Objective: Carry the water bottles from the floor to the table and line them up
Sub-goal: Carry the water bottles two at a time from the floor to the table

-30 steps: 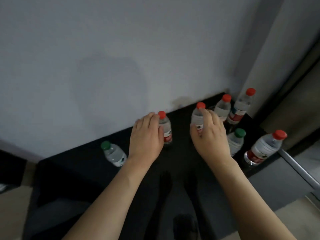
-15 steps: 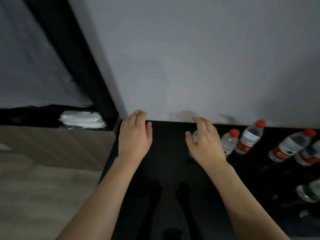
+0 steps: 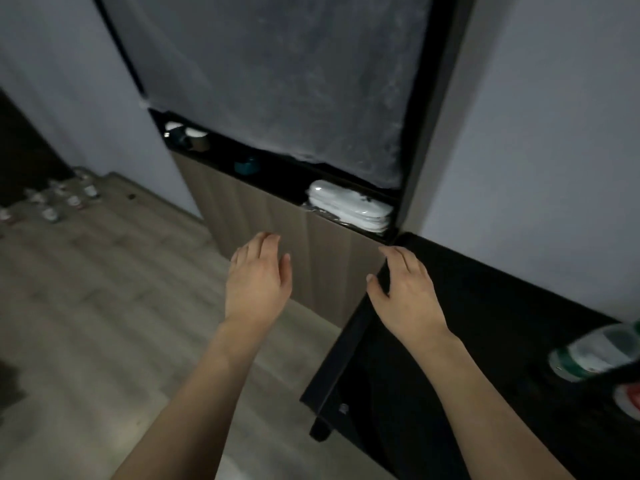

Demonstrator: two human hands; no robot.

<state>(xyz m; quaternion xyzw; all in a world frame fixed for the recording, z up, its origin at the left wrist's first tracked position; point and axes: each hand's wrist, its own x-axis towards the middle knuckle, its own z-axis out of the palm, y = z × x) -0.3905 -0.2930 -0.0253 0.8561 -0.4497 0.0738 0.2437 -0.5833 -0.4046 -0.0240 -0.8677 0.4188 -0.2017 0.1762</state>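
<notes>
Black table [image 3: 502, 306]: green-label bottle [image 3: 595, 355] right of right hand [image 3: 405, 296] (empty, apart).

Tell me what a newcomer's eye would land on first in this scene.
Two bare forearms reach forward, the left hand open over the wood floor and the right hand open above the black table edge. Next, the stack of white cloths in the dark shelf ahead, and a cluster of bottles on the floor, far left.

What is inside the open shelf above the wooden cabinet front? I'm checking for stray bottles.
A stack of white folded items, a teal object and some white things at the far end. A grey cover hides everything above; no bottles show.
</notes>
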